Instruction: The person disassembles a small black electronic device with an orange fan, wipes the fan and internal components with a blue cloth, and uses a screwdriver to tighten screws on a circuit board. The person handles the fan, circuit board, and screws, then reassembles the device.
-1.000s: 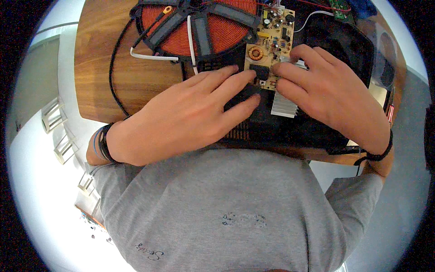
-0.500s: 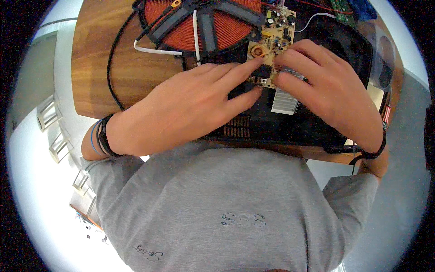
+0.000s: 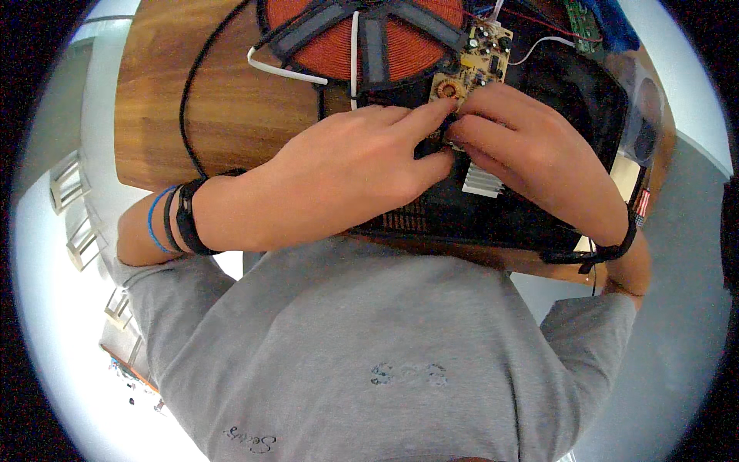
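Note:
A tan circuit board (image 3: 486, 55) with a copper-wound ring coil (image 3: 448, 91) lies in a black plastic housing (image 3: 573, 92). My left hand (image 3: 354, 162) grips the board's lower left edge, its index finger just below the ring coil and its thumb lower down. From the right, my right hand (image 3: 531, 138) reaches over the lower part of the board. Its fingertips are pinched together beside my left fingers; whatever lies between them is hidden. Below my right fingers shows a silver finned heat sink (image 3: 483, 181).
A large round copper induction coil (image 3: 416, 50) on a black frame sits at the upper left of the board, with white-sleeved leads (image 3: 289, 68). A black cable (image 3: 185, 100) curves over the wooden table (image 3: 150, 100). A small green board (image 3: 583, 27) and blue cloth (image 3: 616, 23) are at the far right.
My right fingers have moved left and drawn together over the board's lower end, covering more of it. My left hand keeps its place at the board's edge. The whole view has shifted slightly.

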`<state>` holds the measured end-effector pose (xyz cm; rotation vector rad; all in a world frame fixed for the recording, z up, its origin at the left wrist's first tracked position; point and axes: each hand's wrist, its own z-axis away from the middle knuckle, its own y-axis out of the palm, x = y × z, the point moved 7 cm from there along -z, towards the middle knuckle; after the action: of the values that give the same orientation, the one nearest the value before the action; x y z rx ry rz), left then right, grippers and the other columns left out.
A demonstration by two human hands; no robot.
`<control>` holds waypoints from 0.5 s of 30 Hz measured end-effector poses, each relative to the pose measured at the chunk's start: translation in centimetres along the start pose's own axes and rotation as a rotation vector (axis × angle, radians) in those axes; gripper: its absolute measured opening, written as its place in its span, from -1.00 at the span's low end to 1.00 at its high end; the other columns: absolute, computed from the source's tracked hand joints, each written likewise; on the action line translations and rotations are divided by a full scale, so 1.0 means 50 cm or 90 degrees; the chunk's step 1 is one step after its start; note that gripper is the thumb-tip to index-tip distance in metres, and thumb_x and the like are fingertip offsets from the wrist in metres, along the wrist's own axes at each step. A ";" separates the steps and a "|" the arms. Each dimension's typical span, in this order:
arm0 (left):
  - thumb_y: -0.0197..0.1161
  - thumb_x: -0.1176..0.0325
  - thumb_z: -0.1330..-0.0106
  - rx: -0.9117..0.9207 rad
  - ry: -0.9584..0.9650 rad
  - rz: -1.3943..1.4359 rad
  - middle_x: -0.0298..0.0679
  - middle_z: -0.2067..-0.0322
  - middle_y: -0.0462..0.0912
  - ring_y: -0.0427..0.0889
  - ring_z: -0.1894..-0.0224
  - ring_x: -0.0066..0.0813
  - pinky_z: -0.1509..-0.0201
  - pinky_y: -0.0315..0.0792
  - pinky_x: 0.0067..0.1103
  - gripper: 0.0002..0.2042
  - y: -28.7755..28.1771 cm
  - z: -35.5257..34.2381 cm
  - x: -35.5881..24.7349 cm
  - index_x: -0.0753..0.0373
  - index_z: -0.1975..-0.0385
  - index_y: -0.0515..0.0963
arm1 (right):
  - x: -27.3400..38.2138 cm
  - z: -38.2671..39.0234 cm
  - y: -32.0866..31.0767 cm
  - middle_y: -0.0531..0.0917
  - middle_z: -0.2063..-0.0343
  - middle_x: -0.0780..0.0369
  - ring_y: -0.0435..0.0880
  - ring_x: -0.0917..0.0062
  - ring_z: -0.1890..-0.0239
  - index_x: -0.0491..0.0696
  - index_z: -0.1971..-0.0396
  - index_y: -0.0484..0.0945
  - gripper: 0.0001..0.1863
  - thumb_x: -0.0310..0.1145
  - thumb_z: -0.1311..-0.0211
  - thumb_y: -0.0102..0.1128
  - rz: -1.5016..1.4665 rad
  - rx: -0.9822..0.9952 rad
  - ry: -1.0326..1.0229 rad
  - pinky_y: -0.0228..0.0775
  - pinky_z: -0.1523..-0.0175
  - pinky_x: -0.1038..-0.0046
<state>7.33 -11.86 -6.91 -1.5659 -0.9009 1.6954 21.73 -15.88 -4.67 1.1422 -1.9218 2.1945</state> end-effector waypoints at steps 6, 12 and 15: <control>0.31 0.33 -0.37 -0.058 0.006 -0.042 0.10 -0.26 0.57 0.65 -0.23 0.07 -0.30 0.61 -0.17 -0.70 -0.008 0.000 -0.003 0.19 -0.06 0.72 | 0.002 -0.011 0.003 0.63 0.11 0.11 0.70 0.16 0.04 -0.16 0.26 0.63 -0.77 -0.52 -0.07 0.45 0.025 -0.022 -0.036 0.65 -0.03 0.23; 0.31 0.31 -0.32 -0.051 0.029 -0.101 0.04 -0.19 0.65 0.71 -0.15 -0.01 -0.23 0.65 -0.19 -0.69 0.001 0.005 -0.011 0.16 -0.04 0.73 | 0.004 -0.022 0.005 0.63 0.12 0.12 0.71 0.16 0.03 -0.16 0.33 0.62 -0.81 -0.41 -0.05 0.34 0.077 0.001 -0.096 0.66 -0.05 0.23; 0.29 0.30 -0.31 -0.065 0.032 -0.124 0.01 -0.14 0.70 0.76 -0.05 -0.06 -0.12 0.70 -0.22 -0.69 0.003 0.000 -0.013 0.17 -0.02 0.74 | 0.008 -0.027 0.004 0.63 0.12 0.12 0.71 0.17 0.04 -0.16 0.37 0.62 -0.82 -0.39 -0.05 0.30 0.102 0.016 -0.120 0.65 -0.04 0.24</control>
<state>7.37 -12.49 -6.68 -1.5258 -1.0913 1.4888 20.66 -14.92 -4.63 1.2840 -2.1355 2.2685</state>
